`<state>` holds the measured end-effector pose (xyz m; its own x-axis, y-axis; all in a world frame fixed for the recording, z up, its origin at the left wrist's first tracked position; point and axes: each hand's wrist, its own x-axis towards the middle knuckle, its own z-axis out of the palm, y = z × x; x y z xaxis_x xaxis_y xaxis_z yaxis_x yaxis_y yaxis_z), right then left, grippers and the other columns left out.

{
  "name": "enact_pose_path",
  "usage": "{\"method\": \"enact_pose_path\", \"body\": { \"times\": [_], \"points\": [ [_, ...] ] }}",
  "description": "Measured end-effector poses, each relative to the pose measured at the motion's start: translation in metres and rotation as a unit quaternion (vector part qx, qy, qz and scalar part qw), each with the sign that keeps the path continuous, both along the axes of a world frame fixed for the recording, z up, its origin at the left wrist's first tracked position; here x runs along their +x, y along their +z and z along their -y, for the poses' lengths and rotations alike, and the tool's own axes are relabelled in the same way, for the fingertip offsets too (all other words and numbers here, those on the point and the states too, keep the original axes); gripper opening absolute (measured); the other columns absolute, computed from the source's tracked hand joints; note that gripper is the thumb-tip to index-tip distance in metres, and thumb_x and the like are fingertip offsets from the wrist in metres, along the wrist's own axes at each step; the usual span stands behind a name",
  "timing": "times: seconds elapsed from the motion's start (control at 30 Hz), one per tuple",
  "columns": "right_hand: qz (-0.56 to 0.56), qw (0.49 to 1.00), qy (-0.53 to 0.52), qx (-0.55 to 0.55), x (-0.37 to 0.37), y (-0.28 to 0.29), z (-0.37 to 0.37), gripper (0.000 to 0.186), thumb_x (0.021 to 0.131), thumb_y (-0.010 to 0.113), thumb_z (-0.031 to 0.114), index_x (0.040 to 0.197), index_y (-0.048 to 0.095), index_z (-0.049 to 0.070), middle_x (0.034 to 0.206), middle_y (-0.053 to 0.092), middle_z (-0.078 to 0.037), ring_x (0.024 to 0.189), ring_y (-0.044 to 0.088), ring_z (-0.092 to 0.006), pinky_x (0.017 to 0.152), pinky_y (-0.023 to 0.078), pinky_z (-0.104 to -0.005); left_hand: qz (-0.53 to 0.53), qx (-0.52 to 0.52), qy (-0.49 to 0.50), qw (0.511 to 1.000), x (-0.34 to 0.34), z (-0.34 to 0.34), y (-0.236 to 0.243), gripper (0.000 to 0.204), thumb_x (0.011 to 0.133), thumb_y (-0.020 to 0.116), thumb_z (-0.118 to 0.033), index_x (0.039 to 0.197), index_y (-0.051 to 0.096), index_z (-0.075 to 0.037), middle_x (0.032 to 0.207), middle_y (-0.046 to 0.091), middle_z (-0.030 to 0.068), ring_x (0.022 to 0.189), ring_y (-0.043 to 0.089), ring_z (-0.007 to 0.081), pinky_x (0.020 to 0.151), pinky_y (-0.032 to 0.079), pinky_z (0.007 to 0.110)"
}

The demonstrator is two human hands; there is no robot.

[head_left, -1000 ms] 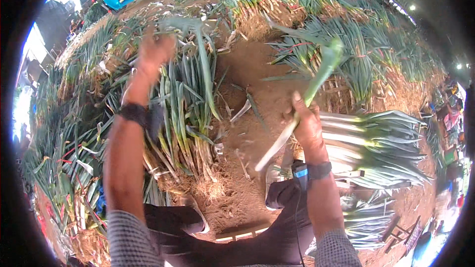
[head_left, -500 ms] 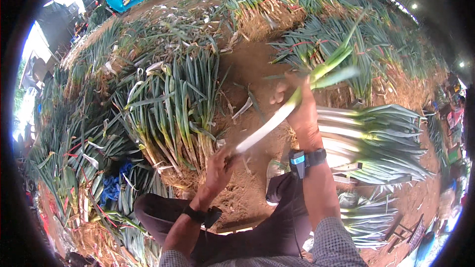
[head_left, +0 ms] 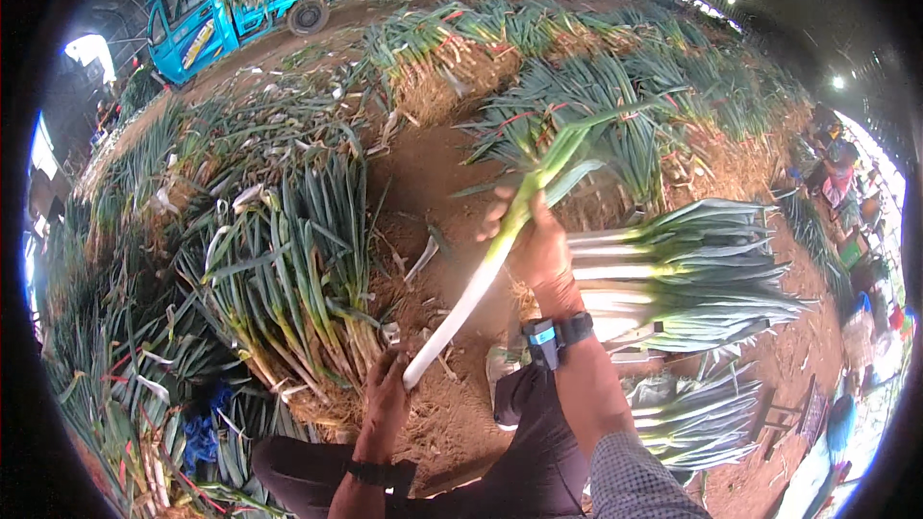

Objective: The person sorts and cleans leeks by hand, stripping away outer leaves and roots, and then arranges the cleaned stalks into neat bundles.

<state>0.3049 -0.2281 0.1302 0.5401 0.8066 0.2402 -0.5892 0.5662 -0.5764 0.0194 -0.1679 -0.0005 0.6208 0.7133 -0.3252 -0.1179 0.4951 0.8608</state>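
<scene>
A long green onion (head_left: 471,300) slants across the middle, its stalk white and stripped, with green leaves fanning out at the upper right. My right hand (head_left: 540,248) is closed around its upper stalk, just below where the leaves split. At the lower white end, my left hand (head_left: 386,392) grips the root end; its fingertips partly hide the roots. Just left of my hands stands an upright bundle of untrimmed green onions (head_left: 298,279) with brown roots. To the right lies a neat stack of cleaned green onions (head_left: 663,274), white ends toward me.
A lower pile of cleaned onions (head_left: 697,418) lies at the right. More tied onion bundles (head_left: 452,67) cover the ground beyond. A blue truck (head_left: 207,24) loaded with plants stands at the far left. Blue netting (head_left: 200,442) lies at lower left. A person (head_left: 838,173) is at the far right.
The view has swung right, shifting the surroundings leftward. Both hands still hold the green onion by the same ends, and its leaves have swung to a different angle.
</scene>
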Motion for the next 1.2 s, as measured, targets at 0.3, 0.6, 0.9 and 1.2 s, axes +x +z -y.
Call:
{"method": "enact_pose_path", "body": {
  "times": [0.3, 0.6, 0.9, 1.2],
  "points": [
    [0.043, 0.996, 0.078, -0.029, -0.025, 0.019, 0.011, 0.050, 0.088, 0.065, 0.014, 0.132, 0.046, -0.002, 0.103, 0.064, -0.018, 0.087, 0.062, -0.0285, 0.083, 0.051, -0.0407, -0.127, -0.077, -0.130, 0.980, -0.011, 0.015, -0.008, 0.035, 0.100, 0.052, -0.034, 0.091, 0.060, -0.001, 0.059, 0.051, 0.0029, 0.045, 0.048, 0.0115, 0.039, 0.034, 0.027],
    [0.202, 0.965, -0.032, -0.165, -0.018, -0.005, 0.001, 0.035, 0.087, 0.068, 0.006, 0.117, 0.053, -0.002, 0.096, 0.067, -0.012, 0.084, 0.065, -0.0206, 0.075, 0.054, -0.0335, -0.156, -0.034, -0.162, 0.974, -0.028, 0.012, -0.038, 0.032, 0.100, 0.052, -0.027, 0.100, 0.061, 0.003, 0.064, 0.057, 0.0040, 0.052, 0.051, 0.0133, 0.048, 0.044, 0.032],
    [0.456, 0.836, -0.140, -0.272, -0.032, -0.030, -0.026, 0.032, 0.082, 0.077, 0.008, 0.111, 0.064, 0.002, 0.088, 0.067, -0.002, 0.078, 0.060, -0.0103, 0.069, 0.051, -0.0267, -0.144, 0.462, -0.067, 0.873, 0.006, -0.049, 0.055, 0.041, 0.091, 0.068, -0.027, 0.117, 0.060, 0.004, 0.079, 0.066, 0.0090, 0.070, 0.059, 0.0116, 0.060, 0.045, 0.026],
    [0.406, 0.889, 0.125, -0.168, -0.048, -0.030, -0.022, 0.033, 0.088, 0.068, 0.003, 0.119, 0.058, 0.001, 0.105, 0.069, -0.010, 0.095, 0.067, -0.0186, 0.084, 0.054, -0.0305, 0.026, 0.166, 0.068, 0.983, 0.080, -0.099, 0.149, 0.022, 0.094, 0.063, -0.026, 0.091, 0.062, -0.004, 0.070, 0.059, 0.0034, 0.051, 0.047, 0.0112, 0.048, 0.039, 0.029]
  ]
}}
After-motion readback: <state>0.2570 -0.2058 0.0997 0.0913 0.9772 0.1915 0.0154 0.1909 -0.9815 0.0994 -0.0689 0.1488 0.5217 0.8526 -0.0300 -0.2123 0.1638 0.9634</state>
